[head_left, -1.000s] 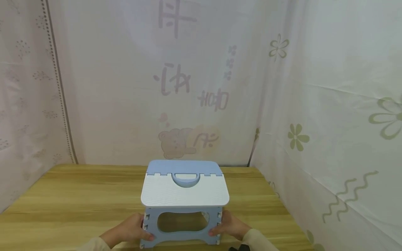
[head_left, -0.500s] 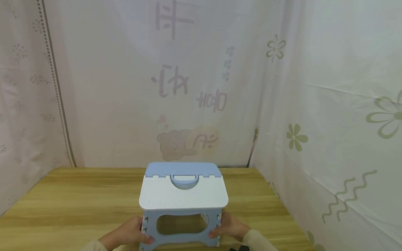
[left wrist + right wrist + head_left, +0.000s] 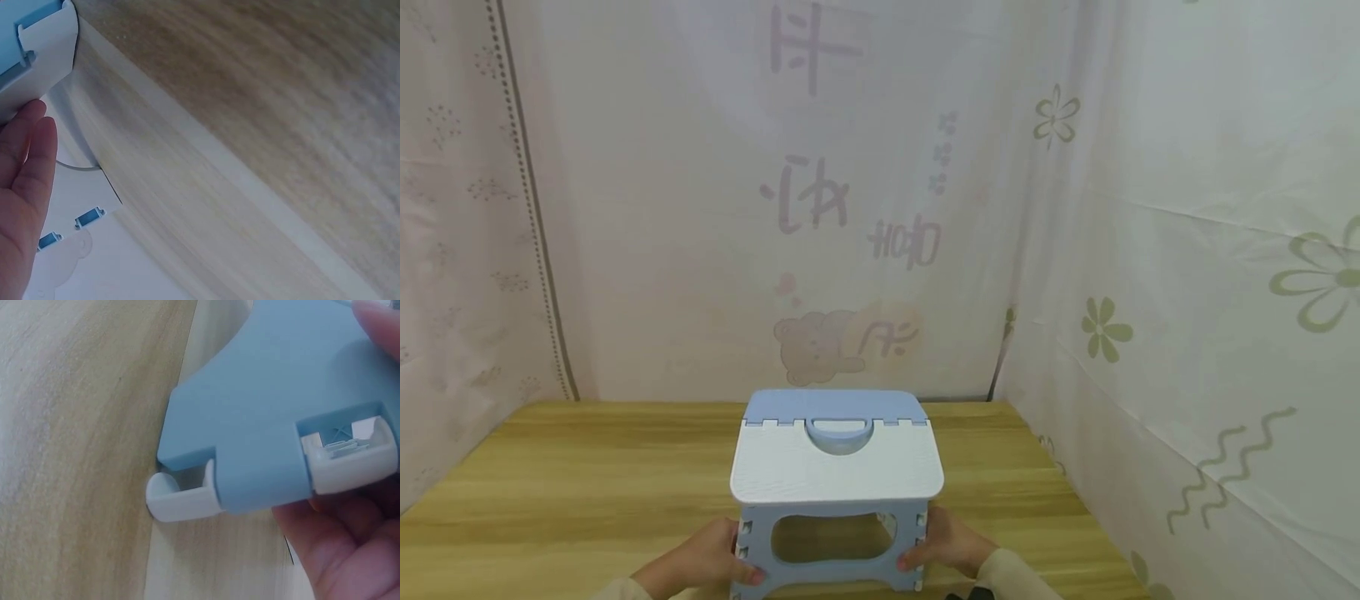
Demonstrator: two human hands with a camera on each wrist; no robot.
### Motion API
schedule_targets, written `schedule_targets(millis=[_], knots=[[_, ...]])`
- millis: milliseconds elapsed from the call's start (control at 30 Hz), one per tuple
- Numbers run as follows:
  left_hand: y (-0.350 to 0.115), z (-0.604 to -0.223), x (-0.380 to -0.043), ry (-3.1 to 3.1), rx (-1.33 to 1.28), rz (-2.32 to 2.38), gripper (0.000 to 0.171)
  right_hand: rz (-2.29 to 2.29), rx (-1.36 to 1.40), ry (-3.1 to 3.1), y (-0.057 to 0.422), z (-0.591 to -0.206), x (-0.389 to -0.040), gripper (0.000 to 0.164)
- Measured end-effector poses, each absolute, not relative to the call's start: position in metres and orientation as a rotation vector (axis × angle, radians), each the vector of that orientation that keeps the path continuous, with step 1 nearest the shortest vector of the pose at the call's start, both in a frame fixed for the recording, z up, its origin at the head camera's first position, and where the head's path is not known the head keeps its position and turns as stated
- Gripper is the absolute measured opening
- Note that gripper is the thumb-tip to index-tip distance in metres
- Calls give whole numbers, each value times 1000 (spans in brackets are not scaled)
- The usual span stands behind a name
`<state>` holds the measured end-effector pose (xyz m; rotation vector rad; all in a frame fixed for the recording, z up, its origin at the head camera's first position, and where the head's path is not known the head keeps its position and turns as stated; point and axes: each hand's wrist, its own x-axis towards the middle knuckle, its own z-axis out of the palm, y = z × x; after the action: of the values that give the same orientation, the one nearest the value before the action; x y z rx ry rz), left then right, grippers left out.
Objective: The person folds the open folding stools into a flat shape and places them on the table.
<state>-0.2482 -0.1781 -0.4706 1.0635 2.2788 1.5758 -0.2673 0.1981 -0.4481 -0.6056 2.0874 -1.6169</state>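
A blue and white folding step stool [image 3: 835,475] stands unfolded on the wooden table, its white top with a blue handle facing up. My left hand [image 3: 703,557] grips the stool's left side low down, thumb on the blue front leg panel. On the opposite side my right hand [image 3: 947,543] holds the leg the same way, thumb near the edge of the oval opening. In the right wrist view the blue leg panel [image 3: 262,406] with white hinge pieces lies between thumb and curled fingers [image 3: 350,537]. The left wrist view shows the fingers [image 3: 40,150] against the stool's white side.
The wood-grain table [image 3: 587,467] spreads around the stool. A pale printed curtain [image 3: 700,208] hangs behind it, and another with green flowers [image 3: 1210,275] borders the right. A small black object [image 3: 977,593] shows at the bottom edge by the right sleeve.
The stool and both hands sit slightly lower and further left in the head view, as does the background. Both hands keep their hold on the stool's sides.
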Motion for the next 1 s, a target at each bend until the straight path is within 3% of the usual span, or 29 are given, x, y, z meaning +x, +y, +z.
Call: schedule_targets(millis=[267, 1000], knots=[[-174, -469, -243, 2284, 949, 1587, 28, -1591, -604, 2105, 197, -449, -268, 86], [-172, -465, -244, 2291, 989, 1578, 28, -1584, -625, 2083, 197, -446, -268, 90]])
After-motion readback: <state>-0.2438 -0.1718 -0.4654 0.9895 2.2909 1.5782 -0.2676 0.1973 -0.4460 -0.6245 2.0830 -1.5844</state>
